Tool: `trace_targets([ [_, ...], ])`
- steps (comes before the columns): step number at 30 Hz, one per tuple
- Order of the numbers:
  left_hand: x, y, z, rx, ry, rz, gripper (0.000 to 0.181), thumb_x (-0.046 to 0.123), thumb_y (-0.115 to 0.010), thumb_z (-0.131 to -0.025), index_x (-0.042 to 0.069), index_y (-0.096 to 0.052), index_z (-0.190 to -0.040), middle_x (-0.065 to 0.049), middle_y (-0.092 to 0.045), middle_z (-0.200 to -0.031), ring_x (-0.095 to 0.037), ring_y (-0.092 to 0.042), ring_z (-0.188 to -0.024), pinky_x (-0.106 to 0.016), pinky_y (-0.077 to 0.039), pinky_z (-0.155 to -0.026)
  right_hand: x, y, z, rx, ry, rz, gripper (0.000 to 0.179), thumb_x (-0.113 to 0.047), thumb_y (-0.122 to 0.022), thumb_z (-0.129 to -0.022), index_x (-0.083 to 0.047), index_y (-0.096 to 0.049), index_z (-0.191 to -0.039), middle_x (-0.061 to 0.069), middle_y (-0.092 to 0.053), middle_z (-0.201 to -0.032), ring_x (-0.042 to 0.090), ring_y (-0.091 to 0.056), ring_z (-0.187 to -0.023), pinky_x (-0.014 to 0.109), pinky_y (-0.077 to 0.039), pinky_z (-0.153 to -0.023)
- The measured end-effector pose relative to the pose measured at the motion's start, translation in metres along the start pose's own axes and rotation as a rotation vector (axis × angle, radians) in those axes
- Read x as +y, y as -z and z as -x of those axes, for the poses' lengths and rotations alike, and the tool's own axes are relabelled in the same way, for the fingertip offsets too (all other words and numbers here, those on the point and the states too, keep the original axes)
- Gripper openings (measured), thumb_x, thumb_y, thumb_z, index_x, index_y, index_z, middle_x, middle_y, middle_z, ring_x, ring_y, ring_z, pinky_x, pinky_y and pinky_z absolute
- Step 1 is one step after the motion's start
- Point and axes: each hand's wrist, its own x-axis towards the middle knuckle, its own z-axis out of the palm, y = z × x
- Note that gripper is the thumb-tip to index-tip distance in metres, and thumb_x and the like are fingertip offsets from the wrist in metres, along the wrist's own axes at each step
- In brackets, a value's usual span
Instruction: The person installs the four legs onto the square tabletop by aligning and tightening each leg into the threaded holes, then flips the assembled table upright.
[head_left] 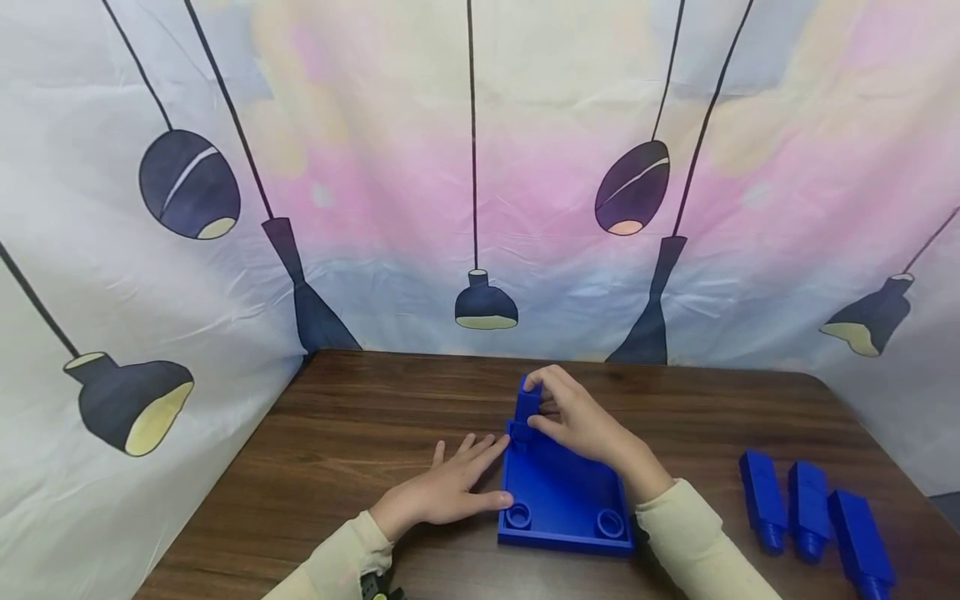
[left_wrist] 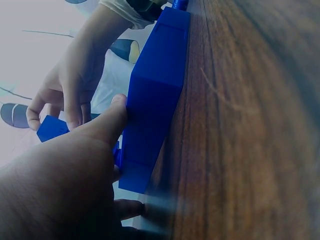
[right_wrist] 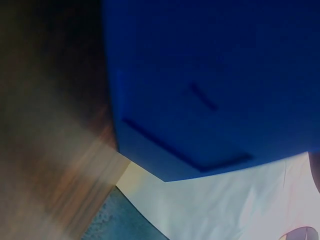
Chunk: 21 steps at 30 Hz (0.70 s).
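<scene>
A blue square panel point(head_left: 562, 492) with a raised rim lies on the table, round sockets showing at its two near corners. At its far left corner stands a blue table leg point(head_left: 527, 410), upright; my right hand point(head_left: 581, 421) pinches its upper part between thumb and fingers. My left hand point(head_left: 461, 483) lies spread to the left, its thumb and index fingertip touching the panel's rim. From the left wrist, the panel's side point(left_wrist: 155, 95) shows beside the left thumb, with the leg point(left_wrist: 52, 128) in the right hand. The leg's lower end is hidden.
Three more blue legs point(head_left: 763, 496) with narrower round ends lie side by side on the right of the brown wooden table point(head_left: 360, 417). Behind it hangs a cloth point(head_left: 375, 167) printed with lamps. A blue surface point(right_wrist: 200, 60) fills much of the right wrist view.
</scene>
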Motion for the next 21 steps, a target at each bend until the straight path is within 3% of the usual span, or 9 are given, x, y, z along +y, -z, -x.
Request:
trace_targets([
  [7, -0.0006, -0.0017, 0.0010, 0.009, 0.000, -0.017, 0.085, 0.068, -0.049, -0.103, 0.030, -0.016, -0.171, -0.012, -0.021, -0.175, -0.043, -0.006, -0.161, -0.077, 0.004, -0.118, -0.0002, -0.0003, 0.0007, -0.006, -0.010, 0.002, 0.042, 0.006, -0.074, -0.096, -0.010, -0.052, -0.127, 0.012, -0.055, -0.130, 0.032, -0.070, -0.110, 0.033, -0.062, -0.084],
  [14, 0.0004, -0.0022, 0.0024, 0.007, 0.010, -0.014, 0.086, 0.069, -0.050, -0.103, 0.028, -0.017, -0.171, -0.012, -0.021, -0.174, -0.043, -0.006, -0.161, -0.078, 0.004, -0.118, -0.0008, 0.0005, 0.0017, -0.035, -0.010, -0.014, 0.042, 0.003, -0.072, -0.098, -0.011, -0.052, -0.133, 0.015, -0.060, -0.131, 0.028, -0.071, -0.101, 0.028, -0.061, -0.077],
  [21, 0.0011, -0.0006, 0.0020, 0.001, 0.016, -0.017, 0.086, 0.069, -0.049, -0.103, 0.029, -0.017, -0.171, -0.011, -0.020, -0.175, -0.042, -0.004, -0.161, -0.076, 0.006, -0.118, 0.0013, 0.0020, 0.0045, -0.013, -0.004, -0.012, 0.041, 0.004, -0.073, -0.097, -0.013, -0.053, -0.129, 0.015, -0.060, -0.145, 0.024, -0.072, -0.097, 0.028, -0.060, -0.072],
])
